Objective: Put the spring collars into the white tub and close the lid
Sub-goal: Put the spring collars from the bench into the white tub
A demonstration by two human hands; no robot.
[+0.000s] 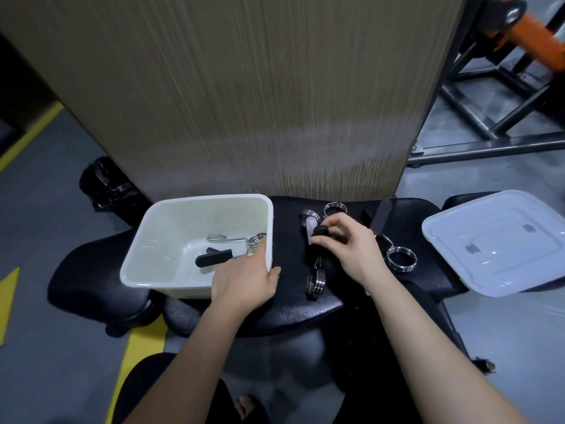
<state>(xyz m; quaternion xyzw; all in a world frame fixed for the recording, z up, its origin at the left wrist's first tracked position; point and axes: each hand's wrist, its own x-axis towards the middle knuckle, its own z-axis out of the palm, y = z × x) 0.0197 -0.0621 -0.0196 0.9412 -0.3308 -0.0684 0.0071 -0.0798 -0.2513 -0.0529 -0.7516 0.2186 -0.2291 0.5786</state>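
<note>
The white tub (159, 228) stands open on the left of a black padded bench (290, 304). Inside it lies one spring collar (232, 246) with black grips. My left hand (244, 280) rests over the tub's near right corner, fingers reaching inside and holding nothing. My right hand (345, 243) pinches the black grip of a spring collar (316, 270) that lies on the bench right of the tub. Another collar (400, 258) lies further right, and two more collars (333, 208) sit just beyond my right hand. The white lid (501, 243) lies flat at the far right.
A tall wood-grain panel (260, 87) rises directly behind the bench. A black bag (107, 185) sits on the floor at the left. A dark metal frame (495, 117) with an orange part stands at the back right. Yellow floor markings (9, 301) run along the left.
</note>
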